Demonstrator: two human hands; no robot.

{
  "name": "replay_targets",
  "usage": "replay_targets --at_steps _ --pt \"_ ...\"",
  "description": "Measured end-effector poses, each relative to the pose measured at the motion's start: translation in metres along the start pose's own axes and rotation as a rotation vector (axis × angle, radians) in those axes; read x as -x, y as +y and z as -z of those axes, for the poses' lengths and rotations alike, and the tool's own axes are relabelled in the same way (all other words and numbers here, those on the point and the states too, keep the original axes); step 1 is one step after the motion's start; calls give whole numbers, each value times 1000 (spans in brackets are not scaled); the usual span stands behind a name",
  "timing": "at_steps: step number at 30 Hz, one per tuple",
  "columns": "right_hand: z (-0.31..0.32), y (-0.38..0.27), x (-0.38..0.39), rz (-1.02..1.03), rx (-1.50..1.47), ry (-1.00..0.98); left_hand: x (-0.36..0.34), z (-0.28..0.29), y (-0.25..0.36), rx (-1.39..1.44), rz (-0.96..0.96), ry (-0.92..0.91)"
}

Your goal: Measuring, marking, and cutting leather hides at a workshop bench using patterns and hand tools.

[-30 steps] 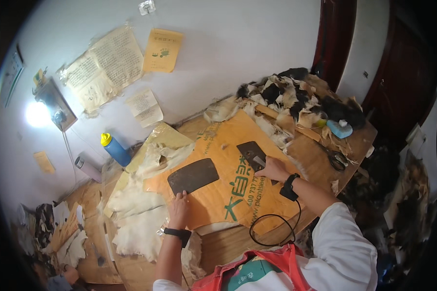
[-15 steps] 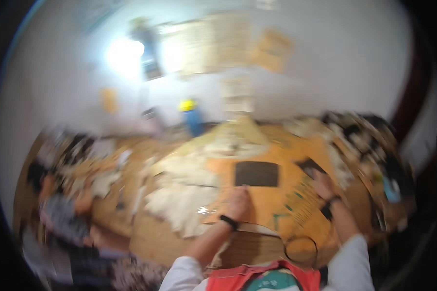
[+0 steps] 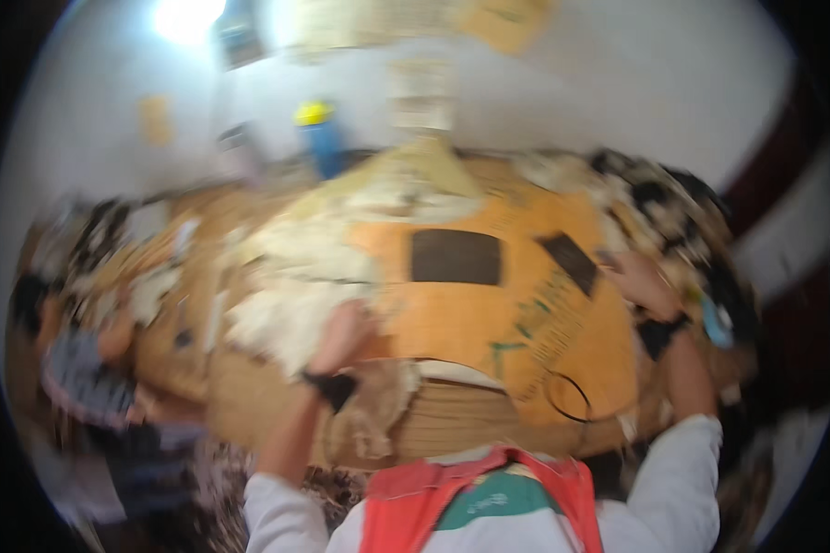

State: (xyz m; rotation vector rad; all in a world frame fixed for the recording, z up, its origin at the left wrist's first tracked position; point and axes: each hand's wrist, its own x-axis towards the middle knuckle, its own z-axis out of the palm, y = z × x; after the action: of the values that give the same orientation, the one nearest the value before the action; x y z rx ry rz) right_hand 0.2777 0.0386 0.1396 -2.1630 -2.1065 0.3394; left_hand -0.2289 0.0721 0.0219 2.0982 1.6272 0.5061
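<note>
Left hand (image 3: 346, 332) and right hand (image 3: 644, 284) are flanking an orange sheet (image 3: 443, 323)

Blur is softening both hands, so whether either is grasping the sheet or merely resting against it, I cannot tell. The left is hanging at the sheet's lower left border with its fingers looking curled; the right is lying over the right border, its fingers pointing inward, just beside a narrow dark panel (image 3: 569, 263).

That panel is lying aslant on the orange sheet, while a wider dark panel (image 3: 456, 257) is sitting nearly level to its left, clear of both hands. Pale hides (image 3: 286, 313) are spreading out at the sheet's left, on the desk (image 3: 249, 396).

Judging by this stance, the person is probably handling the sheet by its sides, positioning or straightening it. The next move seems to be calling for even, gentle handling at both borders: the panels are apparently lying loose, and a sharp tug could be sending them sliding.
</note>
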Motion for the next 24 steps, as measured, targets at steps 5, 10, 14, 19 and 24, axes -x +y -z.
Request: replay_targets --at_steps 5,10,14,19,24 --pt "-93 47 105 -239 -155 -153 4 -1 -31 244 144 -27" --pt "-79 36 185 -509 -239 -141 -18 34 -16 674 412 -646" --pt "-69 72 207 -692 -344 -19 -46 -10 -34 1122 143 -576" --pt "-48 100 190 -604 -119 205 -94 -50 51 1620 30 -495" --pt "-56 150 136 -487 -51 298 -145 -63 42 1763 367 106"
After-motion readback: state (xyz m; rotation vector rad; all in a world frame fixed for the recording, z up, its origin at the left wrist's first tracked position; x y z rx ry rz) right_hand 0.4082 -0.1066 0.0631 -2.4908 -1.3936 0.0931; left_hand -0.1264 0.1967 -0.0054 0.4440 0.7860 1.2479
